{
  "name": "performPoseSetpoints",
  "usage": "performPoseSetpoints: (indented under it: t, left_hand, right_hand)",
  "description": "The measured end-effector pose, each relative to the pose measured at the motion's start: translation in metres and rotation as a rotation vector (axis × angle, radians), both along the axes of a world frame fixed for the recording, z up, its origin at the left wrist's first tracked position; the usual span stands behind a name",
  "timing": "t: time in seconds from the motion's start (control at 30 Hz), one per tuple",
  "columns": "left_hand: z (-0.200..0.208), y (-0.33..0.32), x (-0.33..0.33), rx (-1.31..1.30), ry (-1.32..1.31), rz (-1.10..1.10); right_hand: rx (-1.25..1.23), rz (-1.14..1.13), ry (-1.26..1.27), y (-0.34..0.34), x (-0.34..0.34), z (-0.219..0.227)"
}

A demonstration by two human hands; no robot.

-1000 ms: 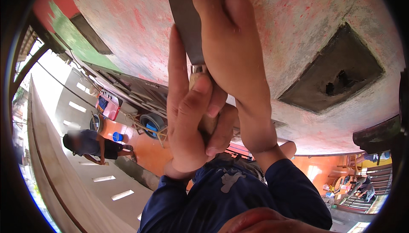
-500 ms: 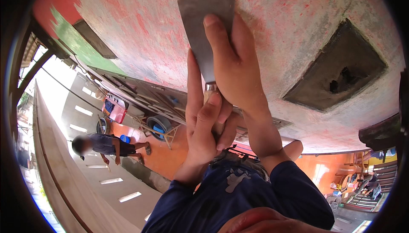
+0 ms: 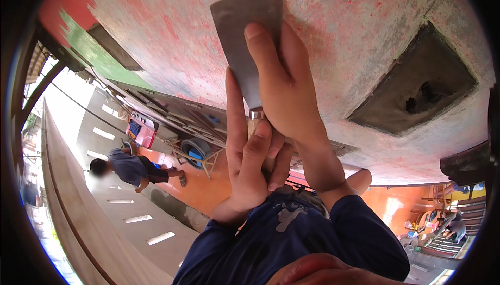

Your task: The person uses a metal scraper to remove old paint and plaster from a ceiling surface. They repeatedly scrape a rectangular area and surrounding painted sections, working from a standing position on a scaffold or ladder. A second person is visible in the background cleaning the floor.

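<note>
A wide paint scraper point(image 3: 237, 35) with a grey metal blade and a wooden handle is held in both hands, blade upward. My left hand point(image 3: 250, 160) is closed round the handle, its index finger stretched along the blade's edge. Higher up, my right hand point(image 3: 291, 92) grips the blade, thumb on the near face and the other fingers hidden behind it. The blade's broad edge lies against or very close to a wall point(image 3: 172, 29) of patchy grey-white with red remnants, just under a strip of solid red paint. Exact contact cannot be made out.
A dark rectangular recess point(image 3: 411, 87) with a ragged hole is at the right of the wall, and a smaller dark panel point(image 3: 114, 48) at the left. Further left, another person point(image 3: 127, 169) stands on the orange floor point(image 3: 182, 199) near a dark tub point(image 3: 197, 152).
The scraper and both hands have shifted slightly down and to the left, with the grip unchanged. The other person has turned and reaches toward the things by the wall.
</note>
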State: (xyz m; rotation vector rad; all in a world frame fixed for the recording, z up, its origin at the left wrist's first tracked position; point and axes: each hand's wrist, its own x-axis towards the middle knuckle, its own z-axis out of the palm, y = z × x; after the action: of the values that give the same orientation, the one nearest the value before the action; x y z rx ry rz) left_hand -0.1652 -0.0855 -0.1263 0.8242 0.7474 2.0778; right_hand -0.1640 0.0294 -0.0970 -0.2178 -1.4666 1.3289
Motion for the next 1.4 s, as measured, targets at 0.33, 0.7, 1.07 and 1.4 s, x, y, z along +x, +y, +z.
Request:
performPoseSetpoints:
  t: [0.33, 0.7, 1.07, 1.4]
  left_hand:
    - [0.007, 0.002, 0.001, -0.088, 0.084, 0.089]
    - [0.002, -0.001, -0.003, 0.024, 0.048, -0.014]
    - [-0.003, 0.001, -0.005, 0.114, 0.065, -0.07]
    - [-0.004, -0.005, -0.004, 0.024, 0.003, -0.008]
  right_hand:
    - [0.037, -0.018, 0.086, -0.002, 0.001, 0.005]
    - [0.01, -0.045, 0.073, -0.004, 0.001, 0.009]
    - [0.079, -0.083, 0.036, -0.002, -0.001, -0.001]
    - [0.094, -0.063, 0.069, -0.008, 0.005, 0.0]
